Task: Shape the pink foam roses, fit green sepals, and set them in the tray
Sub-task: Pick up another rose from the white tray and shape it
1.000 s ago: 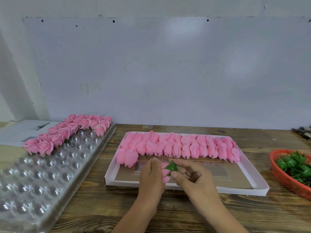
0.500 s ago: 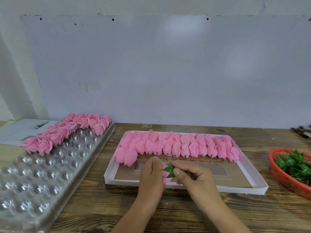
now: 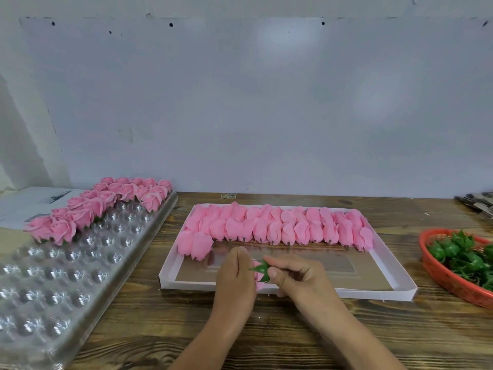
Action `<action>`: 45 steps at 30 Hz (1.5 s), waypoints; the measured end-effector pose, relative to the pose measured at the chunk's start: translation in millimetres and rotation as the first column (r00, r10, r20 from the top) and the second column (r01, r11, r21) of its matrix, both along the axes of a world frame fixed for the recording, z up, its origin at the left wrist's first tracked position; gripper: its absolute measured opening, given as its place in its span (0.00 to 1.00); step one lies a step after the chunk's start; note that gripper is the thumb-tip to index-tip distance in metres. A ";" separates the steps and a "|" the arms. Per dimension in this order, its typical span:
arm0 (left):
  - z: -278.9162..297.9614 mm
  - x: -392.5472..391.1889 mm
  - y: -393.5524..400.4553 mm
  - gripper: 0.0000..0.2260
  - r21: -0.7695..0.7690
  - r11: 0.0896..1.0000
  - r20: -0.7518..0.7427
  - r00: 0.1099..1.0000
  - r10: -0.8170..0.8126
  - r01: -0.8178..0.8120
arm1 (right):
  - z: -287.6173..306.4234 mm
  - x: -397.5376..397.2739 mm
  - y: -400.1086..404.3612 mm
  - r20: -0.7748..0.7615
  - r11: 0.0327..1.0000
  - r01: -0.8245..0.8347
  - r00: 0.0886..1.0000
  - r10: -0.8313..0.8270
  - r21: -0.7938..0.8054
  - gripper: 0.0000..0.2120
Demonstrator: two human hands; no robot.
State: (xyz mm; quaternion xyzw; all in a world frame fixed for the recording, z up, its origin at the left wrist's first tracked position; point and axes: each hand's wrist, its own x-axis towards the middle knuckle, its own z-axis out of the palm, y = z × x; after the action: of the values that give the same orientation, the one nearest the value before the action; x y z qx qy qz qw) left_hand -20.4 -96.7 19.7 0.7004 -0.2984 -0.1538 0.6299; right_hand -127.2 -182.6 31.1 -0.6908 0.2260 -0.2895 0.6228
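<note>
Two hands at work: centre-bottom of frame, above the near rim of the white box (image 3: 320, 291).
Left hand (image 3: 234, 279): curled round a pink foam rose (image 3: 257, 279), petals mostly hidden behind the fingers; presumably held so to keep the bud steady.
Right hand (image 3: 296, 273): thumb and forefinger pinching a green sepal (image 3: 261, 268), touching the rose's base; judged mid-fitting, not yet seated for certain.
Unshaped buds (image 3: 274, 225): rows along the far side of the white box, stems toward the near side, likely for easy picking.
Finished roses (image 3: 106, 201): upper left, filling the far cells of the clear dimpled tray (image 3: 80, 276); near cells unfilled.
Sepal stock (image 3: 464, 252): red basket (image 3: 437, 268) at right edge, on the right hand's side.
Next, as judged: push sepal home, carry rose left to a free cell.
</note>
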 end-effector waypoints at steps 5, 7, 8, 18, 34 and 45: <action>0.3 -0.6 -2.5 0.16 0.008 0.999 -0.042 0.998 -0.038 0.038 | 6.0 -3.6 -2.1 0.024 0.997 -0.063 0.998 0.061 0.047 0.16; 3.6 -0.1 -2.0 0.16 -0.028 0.993 -0.124 0.986 -0.115 0.112 | 9.1 -5.4 -3.5 0.098 0.993 -0.070 0.993 0.060 0.097 0.15; 5.0 0.7 -1.3 0.15 -0.038 0.988 -0.133 0.979 -0.155 0.151 | 9.7 -5.6 -4.0 0.132 0.990 -0.064 0.990 0.048 0.126 0.14; 7.6 1.8 -0.8 0.04 -0.065 0.969 -0.065 0.968 -0.243 0.239 | 1.1 -3.0 -13.3 0.121 0.950 0.052 0.988 -0.093 0.309 0.12; 2.6 2.8 -0.8 0.30 0.053 0.980 0.163 0.967 -0.198 0.192 | -5.4 -3.1 -15.8 0.153 0.988 -0.155 0.977 0.152 0.008 0.14; 13.4 -2.3 5.4 0.15 -0.098 0.942 0.085 0.945 -0.315 0.322 | -0.4 -0.8 -0.2 0.010 0.957 -0.196 0.979 0.203 -0.214 0.15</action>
State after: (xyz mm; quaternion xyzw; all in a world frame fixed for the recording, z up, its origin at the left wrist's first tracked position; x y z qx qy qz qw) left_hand -22.7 -91.3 33.1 0.6118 -0.4370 -0.2132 0.6240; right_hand -128.0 -182.8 30.8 -0.7679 0.1130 -0.2585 0.5751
